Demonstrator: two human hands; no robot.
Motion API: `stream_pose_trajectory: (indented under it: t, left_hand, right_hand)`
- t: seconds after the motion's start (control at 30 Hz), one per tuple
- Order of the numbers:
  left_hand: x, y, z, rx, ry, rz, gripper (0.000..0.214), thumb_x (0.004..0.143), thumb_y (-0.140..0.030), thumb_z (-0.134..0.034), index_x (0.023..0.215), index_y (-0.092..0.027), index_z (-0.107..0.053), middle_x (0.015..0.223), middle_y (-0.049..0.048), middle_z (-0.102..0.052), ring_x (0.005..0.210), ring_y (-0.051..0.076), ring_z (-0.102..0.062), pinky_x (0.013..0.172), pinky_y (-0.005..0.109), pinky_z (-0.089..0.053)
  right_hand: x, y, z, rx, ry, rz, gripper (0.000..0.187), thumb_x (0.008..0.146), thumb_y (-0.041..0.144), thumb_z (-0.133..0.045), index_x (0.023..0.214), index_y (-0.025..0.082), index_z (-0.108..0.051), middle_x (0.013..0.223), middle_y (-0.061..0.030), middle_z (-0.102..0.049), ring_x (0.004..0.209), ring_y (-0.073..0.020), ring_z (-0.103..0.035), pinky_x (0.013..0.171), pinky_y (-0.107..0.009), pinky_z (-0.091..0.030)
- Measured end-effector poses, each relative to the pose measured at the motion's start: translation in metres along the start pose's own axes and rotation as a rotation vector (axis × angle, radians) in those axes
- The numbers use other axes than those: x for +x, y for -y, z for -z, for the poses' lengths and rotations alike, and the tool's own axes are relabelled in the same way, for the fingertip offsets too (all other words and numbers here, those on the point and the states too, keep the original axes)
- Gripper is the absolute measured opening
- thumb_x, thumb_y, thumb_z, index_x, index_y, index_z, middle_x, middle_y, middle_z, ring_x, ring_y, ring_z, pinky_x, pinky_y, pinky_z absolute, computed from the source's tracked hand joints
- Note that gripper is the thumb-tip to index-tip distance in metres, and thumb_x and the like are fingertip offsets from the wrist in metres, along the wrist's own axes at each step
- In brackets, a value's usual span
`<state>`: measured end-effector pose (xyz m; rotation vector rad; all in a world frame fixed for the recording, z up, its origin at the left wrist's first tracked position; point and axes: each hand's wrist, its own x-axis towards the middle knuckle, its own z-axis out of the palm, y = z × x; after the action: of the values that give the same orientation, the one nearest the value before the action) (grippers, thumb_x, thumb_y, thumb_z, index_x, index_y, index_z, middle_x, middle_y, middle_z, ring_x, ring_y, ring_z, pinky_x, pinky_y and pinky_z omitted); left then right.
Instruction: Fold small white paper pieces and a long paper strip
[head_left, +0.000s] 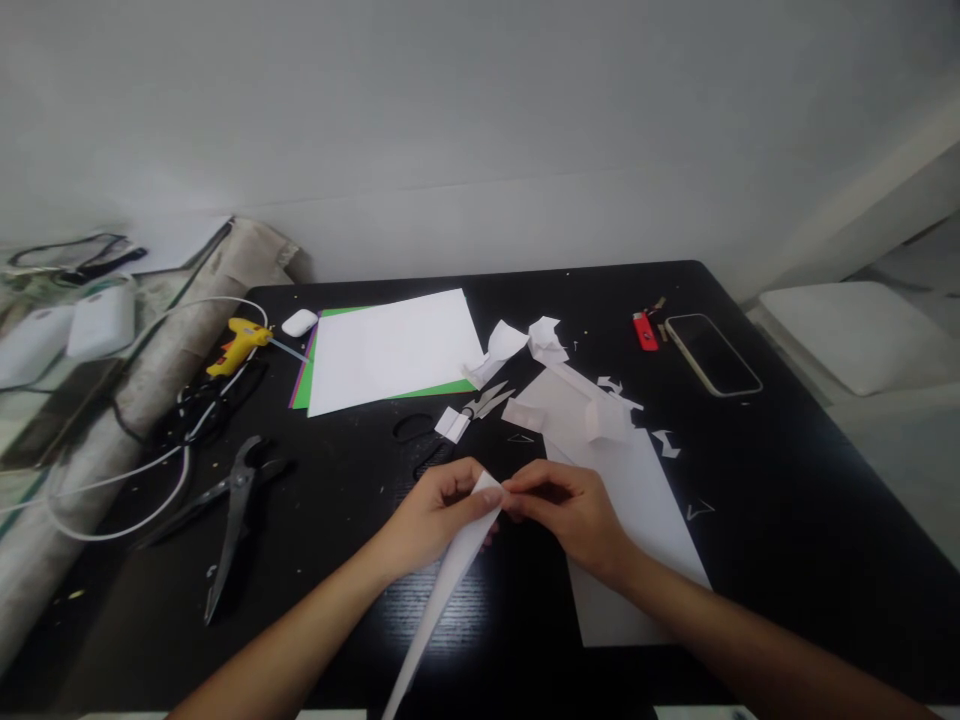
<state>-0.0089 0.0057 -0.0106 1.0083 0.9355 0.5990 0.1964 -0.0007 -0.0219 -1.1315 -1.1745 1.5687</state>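
Observation:
A long folded strip of white paper [455,572] slants down toward the near table edge. My left hand [442,510] is closed round its upper end, thumb on top. Thumb and fingers of my right hand [566,505] pinch together at the strip's upper right edge; exactly what lies between those fingertips is hidden. Just beyond my hands lie open scissors [491,400] with a small white paper piece [452,425] over their handles. Folded paper pieces [606,422] rest on a white sheet [630,560] under my right forearm.
White sheets [394,350] lie over coloured ones at the back. Crumpled paper [547,340] is nearby. At left are a yellow glue gun [238,347], pliers [238,510] and a looping white cable [184,480]. A red lighter [644,331] and a phone [712,355] lie at right.

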Motion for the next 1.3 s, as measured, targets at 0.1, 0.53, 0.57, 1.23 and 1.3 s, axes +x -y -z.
stream_pose_trajectory:
  t: [0.1,0.53,0.57,1.23,1.3]
  left_hand:
    - [-0.0006,-0.0013,-0.0014,-0.033,0.0,0.015,0.04,0.088,-0.052,-0.077,0.085,-0.014,-0.065,0.072,0.0021,-0.069,0.059,0.013,-0.063,0.059,0.023,-0.049]
    - [-0.0002,-0.0063,-0.0011,-0.092,-0.002,0.039,0.042,0.085,-0.052,-0.081,0.082,-0.014,-0.065,0.069,0.0021,-0.07,0.056,0.012,-0.064,0.055,0.022,-0.05]
    - [-0.0003,-0.0064,-0.001,-0.091,-0.001,0.04,0.042,0.085,-0.052,-0.081,0.082,-0.014,-0.065,0.069,0.0022,-0.07,0.056,0.012,-0.064,0.055,0.022,-0.049]
    - [-0.0002,-0.0047,0.0021,-0.002,-0.035,0.064,0.039,0.081,-0.049,-0.084,0.08,-0.012,-0.071,0.07,0.0039,-0.072,0.057,0.012,-0.062,0.053,0.02,-0.044]
    - [-0.0007,-0.0043,0.002,-0.009,-0.034,0.061,0.038,0.081,-0.048,-0.084,0.08,-0.012,-0.072,0.07,0.004,-0.072,0.058,0.012,-0.063,0.054,0.02,-0.045]
  right_hand:
    - [-0.0009,-0.0004,-0.0006,-0.012,-0.005,0.02,0.015,0.074,0.035,-0.092,0.08,0.024,-0.084,0.079,-0.0027,-0.079,0.069,-0.0171,-0.072,0.067,-0.029,-0.059]
    - [-0.0009,-0.0013,0.0003,-0.029,0.007,0.018,0.018,0.072,0.031,-0.093,0.087,0.027,-0.085,0.085,-0.0019,-0.081,0.078,-0.0205,-0.076,0.074,-0.033,-0.063]
    - [-0.0009,-0.0017,0.0003,-0.035,0.002,0.031,0.017,0.072,0.031,-0.093,0.087,0.027,-0.085,0.086,-0.0018,-0.081,0.079,-0.0202,-0.076,0.075,-0.032,-0.062]
    - [-0.0005,-0.0069,0.0007,-0.019,0.028,0.145,0.011,0.074,0.024,-0.092,0.082,0.027,-0.086,0.083,-0.0014,-0.081,0.075,-0.0165,-0.074,0.071,-0.027,-0.058]
    - [-0.0007,-0.0068,0.0008,-0.023,0.027,0.151,0.011,0.074,0.023,-0.092,0.082,0.027,-0.086,0.083,-0.0012,-0.081,0.076,-0.0163,-0.074,0.072,-0.026,-0.058]
